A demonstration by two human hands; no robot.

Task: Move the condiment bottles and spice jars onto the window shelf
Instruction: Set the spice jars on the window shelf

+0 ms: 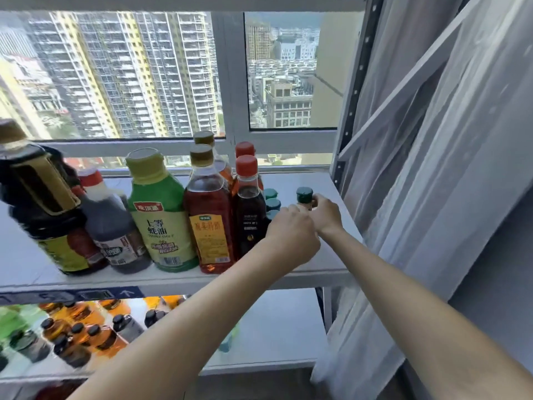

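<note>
A white window shelf [302, 180] carries a row of condiment bottles: a big dark soy bottle [43, 203], a dark bottle with a red-white cap [112, 223], a green oyster sauce bottle [161, 220], an amber vinegar bottle [209, 215] and a dark bottle with a red cap [249, 209]. Behind my left hand stand several green-capped spice jars [271, 199]. My right hand [326, 216] grips one green-capped spice jar [304, 197] standing upright on the shelf. My left hand [291, 235] has curled fingers beside that jar; what it holds is hidden.
A lower shelf [274, 327] holds several small amber and dark bottles [78, 330] at the left. A white sheer curtain [432, 174] hangs close on the right, next to the shelf's metal upright [350, 111]. The window glass is right behind the bottles.
</note>
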